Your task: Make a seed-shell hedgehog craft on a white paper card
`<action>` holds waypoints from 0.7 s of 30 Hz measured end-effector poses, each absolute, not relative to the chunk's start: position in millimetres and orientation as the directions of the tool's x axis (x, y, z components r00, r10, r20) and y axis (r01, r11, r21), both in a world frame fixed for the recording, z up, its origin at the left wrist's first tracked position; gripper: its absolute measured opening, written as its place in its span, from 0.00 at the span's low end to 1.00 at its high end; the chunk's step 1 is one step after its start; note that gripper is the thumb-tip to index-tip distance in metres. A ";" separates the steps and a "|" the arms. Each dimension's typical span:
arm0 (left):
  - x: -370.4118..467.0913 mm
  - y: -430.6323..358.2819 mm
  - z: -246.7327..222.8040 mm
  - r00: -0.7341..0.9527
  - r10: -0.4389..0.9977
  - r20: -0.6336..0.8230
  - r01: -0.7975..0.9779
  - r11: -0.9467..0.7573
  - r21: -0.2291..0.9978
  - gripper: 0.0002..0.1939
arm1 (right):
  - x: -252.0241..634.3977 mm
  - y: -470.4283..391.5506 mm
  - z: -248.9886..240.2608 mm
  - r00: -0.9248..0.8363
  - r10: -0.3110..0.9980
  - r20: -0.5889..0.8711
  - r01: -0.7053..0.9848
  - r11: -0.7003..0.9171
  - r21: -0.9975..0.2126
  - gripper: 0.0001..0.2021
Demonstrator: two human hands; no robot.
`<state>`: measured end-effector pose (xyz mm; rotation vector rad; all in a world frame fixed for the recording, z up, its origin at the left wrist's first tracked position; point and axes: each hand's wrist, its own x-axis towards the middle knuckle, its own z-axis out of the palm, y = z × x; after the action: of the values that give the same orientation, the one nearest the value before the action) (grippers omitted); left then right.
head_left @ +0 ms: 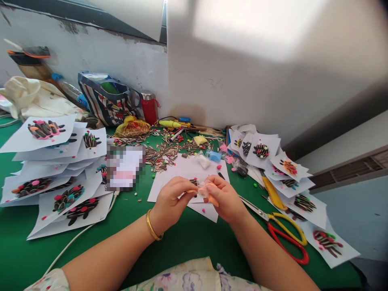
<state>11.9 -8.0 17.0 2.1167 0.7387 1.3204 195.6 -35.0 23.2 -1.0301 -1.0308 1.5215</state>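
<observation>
My left hand (pixel 172 200) is closed in a pinch on a small orange piece of what looks like clay, over the middle of the white paper (pixel 162 182). Close beside it on the right, my right hand (pixel 222 198) grips a clear plastic wrapper (pixel 201 189) with orange clay (pixel 213 195) in it. The wrapper lies between the two hands. Below and behind my fingers, a dark striped seed figure (pixel 193 181) shows partly on the paper. White clay in a bag (pixel 203 161) and blue clay (pixel 214 156) rest at the paper's far edge.
Striped seeds (pixel 160 155) are scattered behind the paper. Stacked seed pictures stand left (pixel 69 198) and right (pixel 306 206). Scissors (pixel 274 220) and a yellow cutter (pixel 274 194) lie right. A blurred phone (pixel 125 167) with a cable, a red flask (pixel 148 109) and a striped bag (pixel 106 99) are left.
</observation>
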 end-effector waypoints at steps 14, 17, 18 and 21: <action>14.2 -4.8 15.2 0.374 0.752 0.542 0.162 -0.629 0.761 0.03 | 192.7 -36.5 15.1 -0.182 0.980 -0.077 -0.193 -0.112 -0.975 0.12; 11.5 -3.0 17.3 0.319 0.772 0.551 0.191 -0.621 0.760 0.05 | 197.7 -34.1 14.2 -0.104 0.991 -0.083 -0.186 -0.101 -0.977 0.12; 10.6 -2.5 17.5 0.294 0.776 0.559 0.184 -0.620 0.763 0.04 | 199.1 -33.3 13.6 -0.075 0.994 -0.081 -0.184 -0.094 -0.978 0.12; 9.1 -1.2 16.3 0.257 0.779 0.572 0.156 -0.618 0.771 0.04 | 200.6 -31.4 11.8 -0.050 0.997 -0.066 -0.180 -0.074 -0.981 0.13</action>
<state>9.1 -1.2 16.3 1.9490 0.8448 1.3798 200.6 -31.4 11.8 -1.1015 -1.0698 1.3739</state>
